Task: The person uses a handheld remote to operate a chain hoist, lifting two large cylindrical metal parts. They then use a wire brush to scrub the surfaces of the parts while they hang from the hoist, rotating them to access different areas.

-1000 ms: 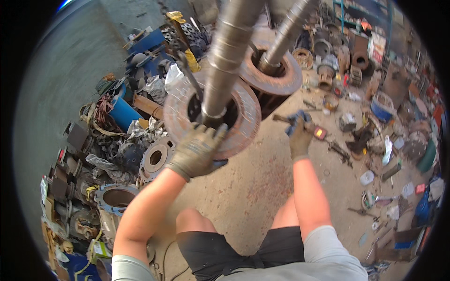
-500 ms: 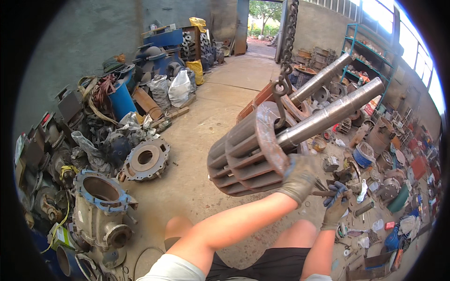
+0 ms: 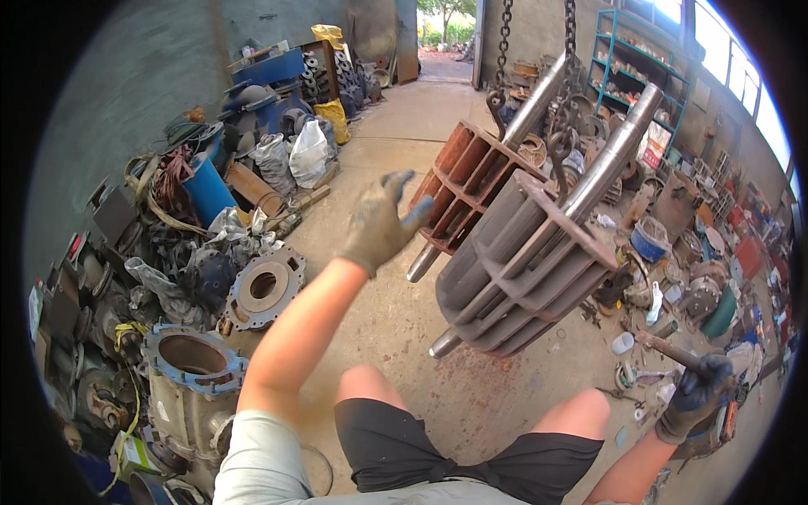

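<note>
Two finned rotors on steel shafts hang tilted in front of me: a grey one [image 3: 513,282] nearer and a rusty red one [image 3: 468,187] behind it to the left. A hook [image 3: 559,151] meets the grey rotor's upper end beside its shaft [image 3: 614,156]. Another hook [image 3: 497,111] is at the rusty rotor. My left hand [image 3: 383,220], gloved, is raised with fingers apart, just left of the rusty rotor and holding nothing. Low on the right, my gloved right hand [image 3: 699,396] grips a brown bar-shaped tool [image 3: 671,351], pointing up and left.
Two chains [image 3: 503,42] run up out of view. Left on the floor lie a round flange plate [image 3: 267,288] and a pump casing [image 3: 195,379] with a blue rim. Metal parts crowd both sides. A teal shelf [image 3: 644,63] and a doorway [image 3: 446,38] are farther back.
My left hand has left the grey rotor's end rim and moved left, opening. The grey rotor has swung round, exposing more of the rusty one. My right hand has moved right with the bar-shaped tool.
</note>
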`<state>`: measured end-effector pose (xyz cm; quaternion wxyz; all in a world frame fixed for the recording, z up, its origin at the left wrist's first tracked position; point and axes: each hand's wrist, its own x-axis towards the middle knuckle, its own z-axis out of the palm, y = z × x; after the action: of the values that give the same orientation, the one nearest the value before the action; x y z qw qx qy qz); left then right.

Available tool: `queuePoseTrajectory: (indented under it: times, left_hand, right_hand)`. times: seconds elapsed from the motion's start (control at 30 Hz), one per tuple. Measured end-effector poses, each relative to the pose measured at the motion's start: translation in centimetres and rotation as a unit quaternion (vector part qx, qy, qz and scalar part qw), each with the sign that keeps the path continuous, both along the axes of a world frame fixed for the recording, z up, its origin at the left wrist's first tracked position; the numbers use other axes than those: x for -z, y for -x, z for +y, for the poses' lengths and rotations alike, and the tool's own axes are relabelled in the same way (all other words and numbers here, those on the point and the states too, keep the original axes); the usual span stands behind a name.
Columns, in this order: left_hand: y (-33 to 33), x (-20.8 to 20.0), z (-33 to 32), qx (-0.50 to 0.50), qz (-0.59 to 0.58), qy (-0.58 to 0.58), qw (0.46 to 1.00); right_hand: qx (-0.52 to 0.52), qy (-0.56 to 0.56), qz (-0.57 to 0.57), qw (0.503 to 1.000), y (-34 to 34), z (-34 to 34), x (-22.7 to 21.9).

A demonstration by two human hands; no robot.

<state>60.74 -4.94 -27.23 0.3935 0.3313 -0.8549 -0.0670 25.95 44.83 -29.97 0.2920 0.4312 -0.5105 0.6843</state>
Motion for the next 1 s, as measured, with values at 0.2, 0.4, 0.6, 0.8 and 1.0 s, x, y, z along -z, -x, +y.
queuePoseTrajectory:
  times: [0.2,0.4,0.6,0.8,1.0]
  left_hand:
    - [5.2,3.0,-9.1,-0.019,-0.032,-0.031,0.999]
    - [10.3,3.1,-14.6,-0.041,-0.005,-0.061,0.997]
    - [10.8,7.2,-13.5,-0.009,0.131,-0.077,0.988]
    - [8.5,8.6,-11.2,-0.077,0.185,-0.035,0.979]
    - [6.6,7.5,-7.9,-0.137,0.197,-0.049,0.97]
  right_hand:
    - [-0.307,-0.006,-0.138,0.942,-6.2,-4.4,-2.2]
    - [-0.303,-0.188,-0.115,0.927,-13.4,-12.4,-4.6]
    - [-0.172,-0.286,0.119,0.935,-15.1,-19.8,-6.2]
    - [-0.199,-0.225,0.216,0.929,-13.5,-28.4,-6.7]
    - [-0.206,-0.393,0.142,0.885,-11.5,-38.2,-6.7]
